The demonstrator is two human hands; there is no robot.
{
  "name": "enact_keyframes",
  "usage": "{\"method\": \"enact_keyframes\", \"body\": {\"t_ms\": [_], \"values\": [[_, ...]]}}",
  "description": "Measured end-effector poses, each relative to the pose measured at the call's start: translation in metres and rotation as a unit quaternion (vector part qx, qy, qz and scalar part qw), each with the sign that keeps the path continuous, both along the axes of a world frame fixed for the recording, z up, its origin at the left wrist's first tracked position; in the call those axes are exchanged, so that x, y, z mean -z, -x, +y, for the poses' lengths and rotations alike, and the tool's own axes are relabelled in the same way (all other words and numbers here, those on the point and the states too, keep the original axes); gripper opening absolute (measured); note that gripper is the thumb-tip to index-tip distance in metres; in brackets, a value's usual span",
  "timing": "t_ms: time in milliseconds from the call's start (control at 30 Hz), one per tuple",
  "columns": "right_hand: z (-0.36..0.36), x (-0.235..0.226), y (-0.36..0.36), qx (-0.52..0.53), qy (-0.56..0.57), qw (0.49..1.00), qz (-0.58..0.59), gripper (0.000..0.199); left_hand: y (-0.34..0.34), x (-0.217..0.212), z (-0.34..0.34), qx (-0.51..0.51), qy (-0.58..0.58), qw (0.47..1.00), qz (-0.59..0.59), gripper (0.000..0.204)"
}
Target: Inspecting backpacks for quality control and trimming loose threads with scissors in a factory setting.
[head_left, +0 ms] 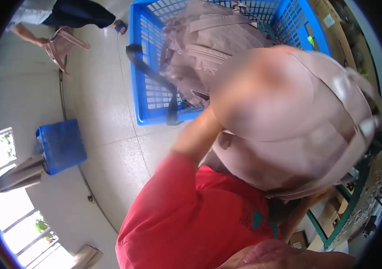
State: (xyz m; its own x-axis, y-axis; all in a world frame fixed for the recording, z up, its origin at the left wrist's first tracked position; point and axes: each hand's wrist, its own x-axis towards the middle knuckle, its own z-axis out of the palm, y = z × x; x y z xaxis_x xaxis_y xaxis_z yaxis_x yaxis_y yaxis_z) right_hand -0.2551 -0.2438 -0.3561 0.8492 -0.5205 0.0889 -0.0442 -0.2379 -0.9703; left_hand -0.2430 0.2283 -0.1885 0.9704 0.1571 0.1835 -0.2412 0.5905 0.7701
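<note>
A large pale pink bag [289,157] with straps along its right side is held up close in front of me. My left hand [274,67] reaches across to the bag's upper part; blur smears its fingers, so I cannot make out their grip. At the bag's lower edge, my right hand [320,196] holds on, its fingers partly hidden by the fabric. Just beyond the bag, a blue plastic crate [138,101] contains several pinkish bags [213,27] heaped together. A dark strap [153,74] hangs over the crate's left side.
At upper left, another person [65,13] carries a small pink bag [60,47]. A blue bin [62,145] stands by the wall near the windows [16,215]. To my right are a green metal frame [345,215] and cardboard boxes [334,27].
</note>
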Motion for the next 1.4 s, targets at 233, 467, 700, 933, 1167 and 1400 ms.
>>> {"method": "enact_keyframes", "body": {"t_ms": [233, 467, 700, 933, 1167, 1400], "values": [[-0.006, -0.122, 0.009, -0.184, 0.049, 0.976, -0.101, 0.06, 0.033, -0.032, -0.017, -0.018, -0.026, 0.987, -0.159, 0.043], [0.092, -0.206, 0.056, -0.273, 0.282, 0.888, -0.242, 0.035, 0.049, -0.042, -0.034, -0.101, -0.093, 0.985, -0.102, 0.036], [0.151, -0.215, 0.043, -0.323, -0.016, 0.945, -0.05, 0.055, 0.055, -0.134, -0.01, -0.106, -0.499, 0.824, -0.248, 0.06], [0.174, -0.247, 0.054, -0.351, -0.212, 0.906, -0.107, 0.056, -0.001, -0.142, -0.068, 0.094, -0.547, 0.815, -0.168, 0.026], [0.12, -0.242, 0.07, -0.255, 0.021, 0.965, -0.054, 0.057, -0.009, -0.122, -0.077, 0.076, -0.434, 0.892, -0.099, 0.022], [0.115, -0.266, 0.069, -0.292, 0.262, 0.92, -0.013, 0.063, -0.012, -0.113, -0.083, 0.013, -0.432, 0.887, -0.163, 0.018]]}}
